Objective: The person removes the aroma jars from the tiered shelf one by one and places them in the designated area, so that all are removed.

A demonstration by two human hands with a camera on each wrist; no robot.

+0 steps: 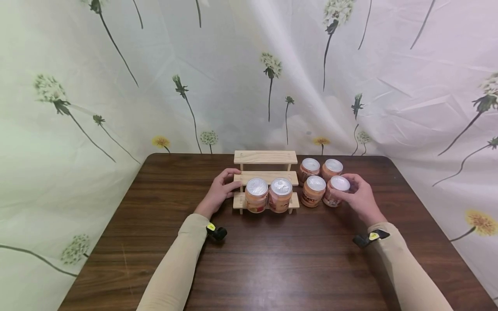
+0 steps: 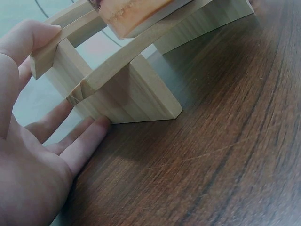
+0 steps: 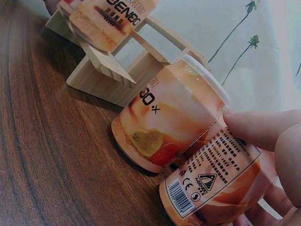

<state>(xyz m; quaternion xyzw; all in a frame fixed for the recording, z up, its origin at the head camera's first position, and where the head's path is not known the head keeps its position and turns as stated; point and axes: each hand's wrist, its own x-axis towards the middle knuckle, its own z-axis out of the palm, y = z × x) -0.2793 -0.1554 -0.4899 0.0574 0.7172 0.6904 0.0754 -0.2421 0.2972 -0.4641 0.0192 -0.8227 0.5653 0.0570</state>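
Observation:
A stepped wooden rack (image 1: 266,178) with three shelves stands on the table. My left hand (image 1: 221,192) holds the rack's left side at the middle shelf. In the left wrist view, the thumb (image 2: 44,33) lies at a shelf end and other fingers reach the side panel (image 2: 150,87). Two orange jars with pale lids, one on the left (image 1: 256,196) and one on the right (image 1: 280,196), sit on the lowest shelf. My right hand (image 1: 361,196) grips the front right jar (image 3: 216,179) of a cluster beside the rack, thumb near its lid and fingers behind it.
Three more jars stand close to the gripped one: a front left jar (image 1: 313,192), a back left jar (image 1: 310,170) and a back right jar (image 1: 333,167). The brown wooden table (image 1: 272,259) ends at a dandelion-print cloth (image 1: 233,86) behind.

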